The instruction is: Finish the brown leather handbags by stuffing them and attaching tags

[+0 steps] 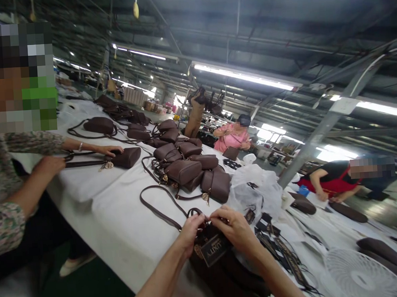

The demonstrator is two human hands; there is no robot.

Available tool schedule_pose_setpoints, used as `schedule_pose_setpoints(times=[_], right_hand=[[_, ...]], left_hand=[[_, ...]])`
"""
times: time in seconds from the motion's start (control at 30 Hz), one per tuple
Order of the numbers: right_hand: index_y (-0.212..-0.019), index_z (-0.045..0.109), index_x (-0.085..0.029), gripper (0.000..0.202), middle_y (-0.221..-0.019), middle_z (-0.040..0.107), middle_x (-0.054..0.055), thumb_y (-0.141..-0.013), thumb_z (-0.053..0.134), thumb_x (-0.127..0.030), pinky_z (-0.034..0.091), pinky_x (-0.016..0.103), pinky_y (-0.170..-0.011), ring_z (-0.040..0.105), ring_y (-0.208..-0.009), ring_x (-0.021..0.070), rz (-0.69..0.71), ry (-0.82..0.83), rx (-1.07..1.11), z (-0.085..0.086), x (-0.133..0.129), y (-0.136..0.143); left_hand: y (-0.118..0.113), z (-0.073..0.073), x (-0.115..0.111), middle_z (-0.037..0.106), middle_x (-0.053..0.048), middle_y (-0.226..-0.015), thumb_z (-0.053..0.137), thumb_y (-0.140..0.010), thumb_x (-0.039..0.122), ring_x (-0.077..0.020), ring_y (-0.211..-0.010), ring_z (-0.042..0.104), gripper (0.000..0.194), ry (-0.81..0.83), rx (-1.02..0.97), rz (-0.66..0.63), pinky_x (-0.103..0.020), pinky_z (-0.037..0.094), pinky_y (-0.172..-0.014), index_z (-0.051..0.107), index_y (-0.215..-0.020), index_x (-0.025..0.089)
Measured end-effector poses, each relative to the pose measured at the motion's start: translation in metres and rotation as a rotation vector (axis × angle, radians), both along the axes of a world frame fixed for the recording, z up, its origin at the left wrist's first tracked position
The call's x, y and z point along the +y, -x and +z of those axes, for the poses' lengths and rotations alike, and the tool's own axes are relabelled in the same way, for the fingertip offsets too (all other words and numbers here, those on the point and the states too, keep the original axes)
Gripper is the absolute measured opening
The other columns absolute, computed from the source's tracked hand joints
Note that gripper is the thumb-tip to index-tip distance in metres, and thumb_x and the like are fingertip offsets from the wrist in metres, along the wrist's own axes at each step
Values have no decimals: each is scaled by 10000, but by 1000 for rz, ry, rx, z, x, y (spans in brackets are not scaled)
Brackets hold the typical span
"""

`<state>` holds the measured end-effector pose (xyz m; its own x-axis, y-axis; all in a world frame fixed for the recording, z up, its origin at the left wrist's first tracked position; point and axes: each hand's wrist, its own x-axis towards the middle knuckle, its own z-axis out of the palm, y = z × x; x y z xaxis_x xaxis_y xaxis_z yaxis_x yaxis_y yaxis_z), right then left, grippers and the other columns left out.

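Brown bag in hand, tag going on, batch looks partly done.
Left hand (pixel 190 229) pinches the strap end (pixel 194 213) at the top of the brown bag (pixel 226 272), which sits on the desk (pixel 122 216) edge right under both hands; right hand (pixel 235 229) closes on the same spot, fingers over the hang tag (pixel 213 250) that hangs just below the grip. Judging by layout: pile of bags (pixel 186 167) beyond the grip looks finished, some with charms. Loose tags (pixel 281 246) right of the grip suggest more bags to go. Plastic wrap (pixel 255 190) lies above-right. Co-worker's hands (pixel 107 150) on another bag far left.
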<state>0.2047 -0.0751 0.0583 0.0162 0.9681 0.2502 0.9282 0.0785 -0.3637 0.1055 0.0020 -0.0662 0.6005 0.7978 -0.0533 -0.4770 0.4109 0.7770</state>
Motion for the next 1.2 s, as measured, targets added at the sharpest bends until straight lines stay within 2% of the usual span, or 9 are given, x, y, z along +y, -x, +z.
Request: schedule_pose_setpoints(times=[0.13, 0.2, 0.3, 0.47, 0.63, 0.73, 0.93, 1.1, 1.2], right_hand=[[-846, 711, -196, 216, -800, 710, 17, -852, 520, -295, 459, 253, -739, 636, -766, 166, 92, 23, 264, 5, -3, 19], [-872, 703, -203, 195, -805, 718, 3, -840, 520, -265, 460, 248, -743, 642, -770, 162, 112, 75, 289, 2, -2, 26], [-891, 698, -210, 198, -801, 723, 6, -847, 507, -237, 438, 253, -743, 643, -772, 163, 58, 122, 136, -5, -1, 24], [-786, 679, -197, 340, -742, 689, 16, -948, 403, -311, 395, 240, -684, 607, -712, 146, -34, 163, -87, -8, -2, 5], [-794, 712, -195, 264, -806, 670, 33, -918, 488, -259, 386, 242, -722, 612, -796, 154, -74, 159, -267, -8, -5, -3], [-795, 723, -197, 250, -825, 675, 42, -907, 508, -256, 395, 247, -723, 622, -802, 163, -118, 137, -292, -11, -6, -4], [-852, 728, -228, 213, -837, 743, 14, -890, 520, -251, 418, 243, -734, 665, -812, 167, -146, 92, -37, -12, -7, -1], [-865, 718, -256, 194, -863, 745, 32, -880, 524, -255, 371, 264, -660, 668, -830, 202, -249, 169, -324, -6, -7, 7], [-942, 698, -252, 209, -882, 740, 52, -843, 526, -189, 344, 274, -640, 665, -846, 213, -288, 213, -419, -2, -2, 12]], left_hand=[[-8, -4, 0, 613, -9, -737, 701, -642, 394, -136, -697, 523, 317, 58, -20, -6, -263, 352, -682, 631, -810, 135], [-10, -4, -2, 617, -12, -727, 710, -598, 318, -129, -683, 521, 292, 74, -29, -16, -254, 346, -663, 638, -803, 124], [-8, 0, -6, 599, 7, -674, 706, -590, 301, -120, -648, 517, 257, 99, -30, -33, -246, 331, -634, 619, -767, 137], [2, 6, -9, 607, 15, -702, 739, -601, 443, -126, -690, 540, 359, 124, -8, -63, -244, 342, -663, 593, -771, 163], [4, 7, -11, 624, -2, -767, 770, -570, 496, -131, -735, 540, 457, 113, 20, -63, -243, 347, -687, 625, -837, 154], [4, 8, -11, 627, -10, -776, 778, -571, 506, -133, -746, 541, 471, 98, 27, -60, -242, 345, -687, 633, -845, 150], [8, 11, -14, 645, -21, -814, 771, -590, 522, -144, -777, 553, 444, 72, 32, -50, -246, 350, -703, 605, -790, 163], [6, 10, -14, 642, -15, -804, 774, -582, 533, -150, -791, 560, 456, 65, 36, -54, -245, 353, -702, 596, -788, 168], [4, 9, -13, 639, -13, -810, 776, -582, 528, -145, -780, 563, 463, 70, 41, -60, -246, 359, -706, 603, -819, 169]])
